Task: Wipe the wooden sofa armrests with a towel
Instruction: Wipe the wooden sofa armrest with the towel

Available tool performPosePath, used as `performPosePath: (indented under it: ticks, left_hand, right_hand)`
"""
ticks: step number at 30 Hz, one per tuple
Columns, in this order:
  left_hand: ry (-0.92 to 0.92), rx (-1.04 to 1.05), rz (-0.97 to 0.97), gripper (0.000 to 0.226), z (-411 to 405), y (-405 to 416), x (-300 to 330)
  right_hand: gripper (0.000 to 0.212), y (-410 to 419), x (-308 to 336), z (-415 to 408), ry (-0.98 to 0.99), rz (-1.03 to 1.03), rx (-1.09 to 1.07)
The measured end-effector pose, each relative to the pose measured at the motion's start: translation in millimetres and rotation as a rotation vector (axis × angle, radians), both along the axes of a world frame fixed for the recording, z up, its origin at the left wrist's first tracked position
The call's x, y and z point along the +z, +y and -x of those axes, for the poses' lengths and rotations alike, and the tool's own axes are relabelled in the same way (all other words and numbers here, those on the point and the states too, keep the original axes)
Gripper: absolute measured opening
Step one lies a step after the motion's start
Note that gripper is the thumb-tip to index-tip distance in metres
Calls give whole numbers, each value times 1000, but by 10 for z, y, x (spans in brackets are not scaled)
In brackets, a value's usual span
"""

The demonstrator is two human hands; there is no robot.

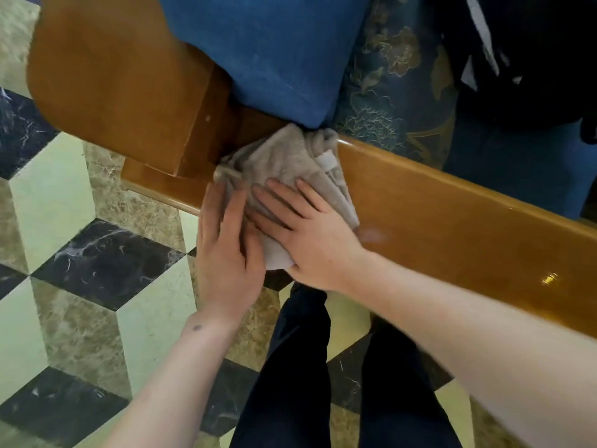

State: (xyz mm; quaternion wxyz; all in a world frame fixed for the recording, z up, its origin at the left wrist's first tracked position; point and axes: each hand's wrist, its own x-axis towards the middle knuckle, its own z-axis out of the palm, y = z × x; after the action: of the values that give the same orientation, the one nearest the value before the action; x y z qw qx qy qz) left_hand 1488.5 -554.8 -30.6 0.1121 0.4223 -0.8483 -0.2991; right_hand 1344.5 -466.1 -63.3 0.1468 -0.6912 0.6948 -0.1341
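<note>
A glossy wooden armrest [452,221] runs from the centre of the view down to the right. A crumpled beige towel [290,160] lies on it near the sofa's wooden back panel [113,82]. My left hand [226,250] presses flat on the towel's left edge, its fingers pointing up. My right hand [307,234] lies flat on the towel beside it, fingers spread and overlapping the left hand's fingertips. Both palms hold the towel down against the wood.
A blue cushion [268,50] and a blue floral patterned cushion [397,85] rest just behind the towel. A dark bag [533,53] sits at the top right. Below is a patterned marble tile floor [97,260], and my dark trouser legs [300,383] stand close to the armrest.
</note>
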Motion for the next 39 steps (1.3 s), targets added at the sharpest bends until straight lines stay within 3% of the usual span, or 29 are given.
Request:
performPosePath:
  ticks: [4, 10, 16, 22, 27, 30, 35, 39]
  left_hand:
    - [-6, -148, 17, 56, 128, 416, -2]
    - [-71, -300, 101, 80, 591, 1028, 55]
    - [-164, -338, -1, 70, 1020, 1538, 114]
    - [-214, -396, -92, 64, 1092, 2052, 80]
    - [-200, -411, -96, 60, 1099, 2272, 62]
    - [-175, -322, -127, 56, 1024, 2161, 90]
    - [-144, -56, -173, 48, 915, 1568, 136]
    - [-174, 104, -88, 43, 704, 690, 79]
  right_hand:
    - [65, 297, 1, 525, 127, -16, 279]
    - [69, 1219, 34, 995, 137, -60, 189]
    - [74, 2647, 87, 1377, 150, -196, -146]
    - [72, 3968, 294, 1272, 51, -378, -809]
    - [75, 3253, 323, 625, -129, -279, -1626]
    - [71, 2555, 346, 457, -263, -173, -1856]
    - [83, 1826, 342, 17, -209, -254, -1556]
    - [93, 1072, 293, -195, -149, -313, -1308]
